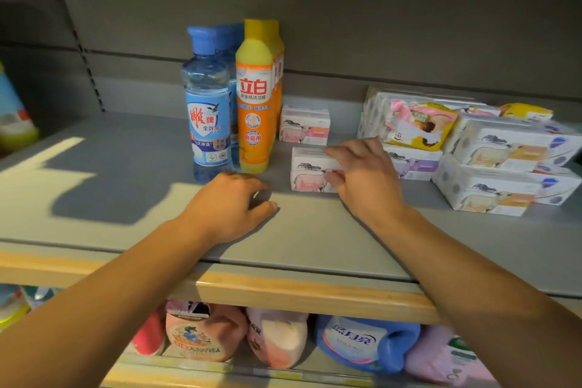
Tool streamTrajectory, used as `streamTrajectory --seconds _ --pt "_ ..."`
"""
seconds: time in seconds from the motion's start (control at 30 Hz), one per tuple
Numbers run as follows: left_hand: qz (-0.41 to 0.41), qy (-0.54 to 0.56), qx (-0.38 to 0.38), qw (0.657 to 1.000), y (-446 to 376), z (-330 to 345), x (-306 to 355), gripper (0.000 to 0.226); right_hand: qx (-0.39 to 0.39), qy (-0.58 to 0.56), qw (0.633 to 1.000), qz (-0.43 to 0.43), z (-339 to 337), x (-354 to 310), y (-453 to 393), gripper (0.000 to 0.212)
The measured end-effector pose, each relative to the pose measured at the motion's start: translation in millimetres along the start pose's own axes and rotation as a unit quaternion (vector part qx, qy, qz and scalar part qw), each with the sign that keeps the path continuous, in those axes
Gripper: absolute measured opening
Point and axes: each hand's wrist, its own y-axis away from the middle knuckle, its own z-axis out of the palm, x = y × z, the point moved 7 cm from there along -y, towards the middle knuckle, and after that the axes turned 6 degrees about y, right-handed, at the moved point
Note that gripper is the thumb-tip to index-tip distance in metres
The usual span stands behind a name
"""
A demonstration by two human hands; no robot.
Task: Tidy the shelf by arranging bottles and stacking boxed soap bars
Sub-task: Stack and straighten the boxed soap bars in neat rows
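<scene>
My right hand grips a white boxed soap bar with a pink sheep print, fingers over its top and thumb on its front. It stands on the grey shelf right of the bottles. A second pink soap box sits behind it. My left hand rests on the shelf with loosely curled fingers and holds nothing, just in front of the blue clear bottle and the orange-yellow bottle. More bottles of each colour stand behind those two.
Right of my hand lies a purple-print soap box. Stacked larger white soap packs and a yellow-pink packet fill the right end. A wooden strip edges the shelf. Detergent bags and a blue jug sit on the shelf below.
</scene>
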Motion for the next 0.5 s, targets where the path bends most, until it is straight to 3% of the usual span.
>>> streamTrajectory --seconds 0.1,0.5 --pt "0.004 0.009 0.008 1.0 2.7 1.8 -1.0 0.031 -0.061 0.01 0.997 0.035 25.1 3.8 -24.7 0.044" --pt "-0.021 -0.01 0.034 0.999 0.4 3.2 -7.9 0.033 -0.048 -0.018 0.995 0.08 83.2 10.2 -86.2 0.043"
